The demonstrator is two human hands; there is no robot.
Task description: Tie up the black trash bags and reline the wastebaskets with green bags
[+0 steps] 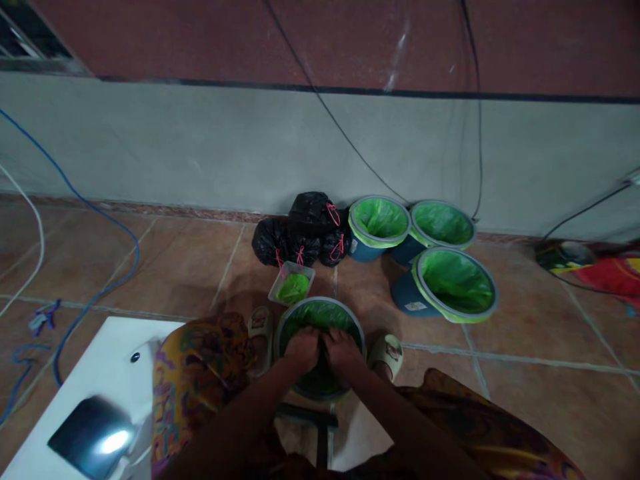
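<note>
A round bin (320, 303) with a grey rim and a bright green plastic liner (323, 313) stands between my feet. Both hands reach over its opening, close together near the middle. My left hand (304, 348) is closed, fingers curled inward. Beside it my right hand (343, 351) is closed too, fingertips turned toward the left hand. Whatever lies between the fingers is dark and hidden. Just behind the bin's left side, a clear plastic tub (274, 291) holds folded bright green plastic (293, 288).
Several bins (420, 293) with green liners stand back right. Tied black bags (310, 212) with pink ties sit by the wall. A white board (85, 373) bearing a dark shiny device (93, 437) lies left, near a blue cable (134, 263). Red packaging (607, 277) is far right.
</note>
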